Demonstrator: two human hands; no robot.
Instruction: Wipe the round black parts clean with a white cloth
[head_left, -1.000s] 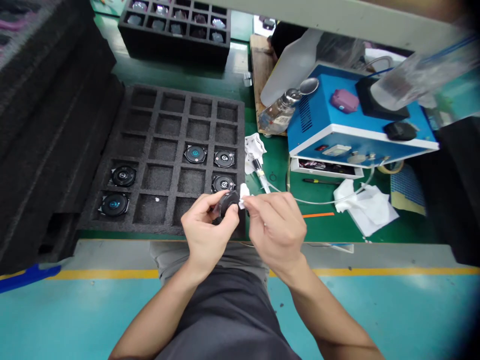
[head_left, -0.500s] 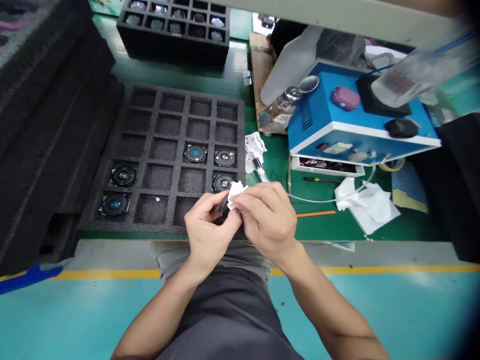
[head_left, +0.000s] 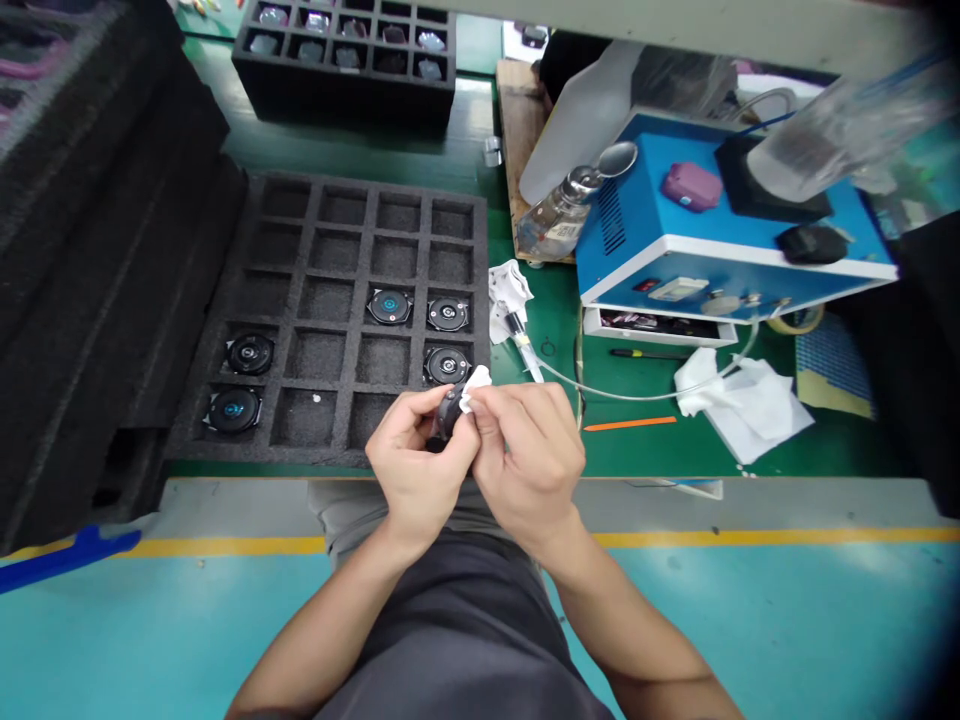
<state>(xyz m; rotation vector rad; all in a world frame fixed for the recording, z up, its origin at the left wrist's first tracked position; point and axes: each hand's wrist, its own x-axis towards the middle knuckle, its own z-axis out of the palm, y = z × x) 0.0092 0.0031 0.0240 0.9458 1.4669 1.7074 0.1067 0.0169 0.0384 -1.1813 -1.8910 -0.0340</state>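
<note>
A small round black watch case (head_left: 450,410) is pinched in the fingers of my left hand (head_left: 420,460), tilted on edge. My right hand (head_left: 531,450) has a crumpled white wipe (head_left: 477,382) between thumb and fingers, touching the case's upper right side. Both hands are over the near right corner of a dark foam tray (head_left: 319,345), which has square pockets. Several similar round black watch cases lie in it, among them one with a blue centre (head_left: 391,306). My fingers hide part of the held case.
To the right stands a blue machine (head_left: 645,220) with a clear tube leading to a syringe (head_left: 525,345). White wipes (head_left: 750,410), an orange stick (head_left: 630,424) and a metal-topped bottle (head_left: 559,215) are nearby. Stacked black foam (head_left: 112,260) rises at left; a foam box (head_left: 345,90) stands behind.
My right hand has shifted slightly left and down, and the wipe has moved along the case's edge. More of the black case shows now. The view has shifted slightly.
</note>
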